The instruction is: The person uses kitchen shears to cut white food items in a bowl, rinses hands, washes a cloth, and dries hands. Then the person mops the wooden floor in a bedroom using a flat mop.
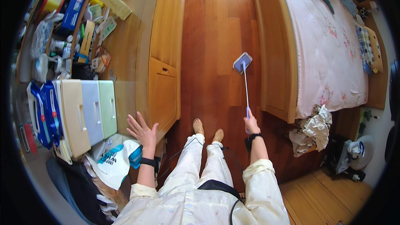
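My right hand (252,123) is closed around the purple grip of a flat mop. The mop's thin handle (246,87) runs away from me to a small rectangular head (242,62) with a purple top and pale edges, lying on the reddish wooden floor (215,50) near the bed's side. My left hand (144,132) is held out with its fingers spread and holds nothing. It is near the corner of a wooden cabinet (162,100) and a white and teal printed bag (112,159). Both wrists wear black bands.
On the right stands a wooden bed with a pink floral sheet (328,53); crumpled cloth (315,131) lies by its near corner. On the left are pastel drawers (90,112), blue wipe packs (47,112) and crowded shelves. A dark cable (184,148) crosses my lower legs.
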A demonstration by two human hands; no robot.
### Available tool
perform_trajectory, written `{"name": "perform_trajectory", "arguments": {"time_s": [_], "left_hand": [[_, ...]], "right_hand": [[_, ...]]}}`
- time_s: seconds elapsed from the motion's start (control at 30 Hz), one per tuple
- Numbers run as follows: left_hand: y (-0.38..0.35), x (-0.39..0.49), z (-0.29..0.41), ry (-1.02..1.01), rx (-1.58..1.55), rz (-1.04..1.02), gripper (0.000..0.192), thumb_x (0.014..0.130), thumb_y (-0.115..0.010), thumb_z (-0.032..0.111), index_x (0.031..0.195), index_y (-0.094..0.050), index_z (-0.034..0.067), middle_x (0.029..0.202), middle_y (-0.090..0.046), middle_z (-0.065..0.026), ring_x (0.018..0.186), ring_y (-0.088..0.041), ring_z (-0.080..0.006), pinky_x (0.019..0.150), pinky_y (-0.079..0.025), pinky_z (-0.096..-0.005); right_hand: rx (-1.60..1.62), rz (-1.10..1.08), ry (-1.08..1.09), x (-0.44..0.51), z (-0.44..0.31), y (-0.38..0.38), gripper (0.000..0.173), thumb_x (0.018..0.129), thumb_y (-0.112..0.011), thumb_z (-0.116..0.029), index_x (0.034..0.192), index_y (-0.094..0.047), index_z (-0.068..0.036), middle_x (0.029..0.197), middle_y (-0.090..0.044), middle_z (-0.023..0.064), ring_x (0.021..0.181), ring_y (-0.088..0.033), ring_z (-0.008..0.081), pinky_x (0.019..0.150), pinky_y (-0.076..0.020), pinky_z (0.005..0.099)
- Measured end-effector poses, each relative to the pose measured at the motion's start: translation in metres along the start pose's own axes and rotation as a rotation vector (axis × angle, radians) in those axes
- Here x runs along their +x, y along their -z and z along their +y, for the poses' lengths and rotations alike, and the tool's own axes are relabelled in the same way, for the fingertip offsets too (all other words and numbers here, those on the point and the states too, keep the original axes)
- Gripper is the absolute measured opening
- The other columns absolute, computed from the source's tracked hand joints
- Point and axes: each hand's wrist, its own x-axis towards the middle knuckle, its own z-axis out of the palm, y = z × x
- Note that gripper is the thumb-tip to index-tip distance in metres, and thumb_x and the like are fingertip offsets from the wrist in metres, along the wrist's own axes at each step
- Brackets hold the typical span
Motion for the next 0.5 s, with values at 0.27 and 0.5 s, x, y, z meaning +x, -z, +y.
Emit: {"name": "perform_trajectory", "arguments": {"time_s": [0.27,0.5], "left_hand": [[-0.019,-0.006,0.001,0.032,0.053,0.07,0.098,0.076,-0.073,0.044,0.152,-0.015,0.021,0.154,-0.011,-0.0228,0.141,-0.019,-0.0394,0.109,-0.016,-0.0621],[-0.018,-0.006,0.004,-0.011,0.057,0.137,0.091,0.08,-0.069,0.039,0.152,-0.015,0.024,0.154,-0.012,-0.0222,0.141,-0.02,-0.0383,0.11,-0.016,-0.0604]], "right_hand": [[-0.285,-0.071,0.094,0.039,-0.036,-0.111,0.057,0.091,-0.053,-0.022,0.144,-0.032,-0.028,0.101,-0.064,0.026,0.095,-0.063,0.0427,0.079,-0.0516,0.0497],[-0.599,-0.207,0.402,-0.057,0.095,-0.066,0.056,0.088,-0.053,-0.019,0.141,-0.038,-0.023,0.078,-0.062,0.0281,0.075,-0.062,0.0452,0.065,-0.0482,0.0537]]}}
